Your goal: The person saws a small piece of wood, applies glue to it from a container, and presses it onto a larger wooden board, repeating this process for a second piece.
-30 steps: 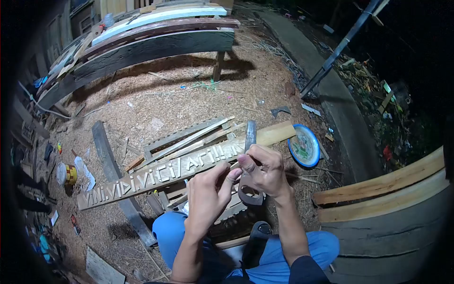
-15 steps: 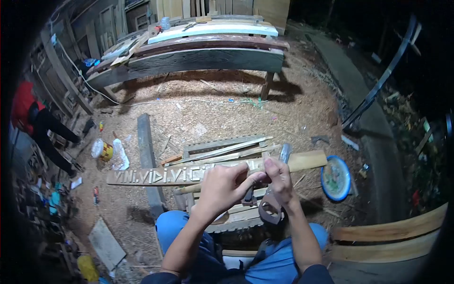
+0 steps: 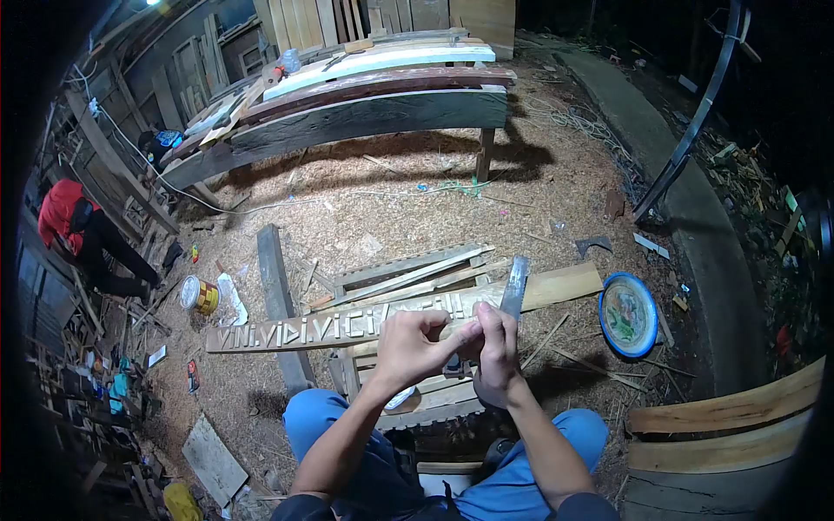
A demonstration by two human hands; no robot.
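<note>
My left hand point(image 3: 413, 347) and my right hand point(image 3: 497, 352) meet over a long wooden board with raised letters point(image 3: 287, 334). Both hands are closed, thumbs and fingertips pinched against each other. Whatever is between the fingers is too small or too hidden to make out. The letters read "VINI.VIDI.VICI", with more marks partly covered by my hands; the board's right end is plain. A hand saw point(image 3: 515, 286) lies across the board, its metal blade pointing away from me and its handle mostly hidden behind my right hand and wrist.
Wooden slats point(image 3: 408, 269) lie beneath and beyond the board. A blue-rimmed basin point(image 3: 650, 304) sits right, a yellow bucket point(image 3: 207, 300) left. Planks point(image 3: 730, 417) are at lower right. A long workbench point(image 3: 365, 117) stands ahead; a person in red point(image 3: 65, 213) bends at far left.
The view has tilted and shifted slightly. My hands have moved a little left along the board, uncovering more marks after the letters. They stay pinched together.
</note>
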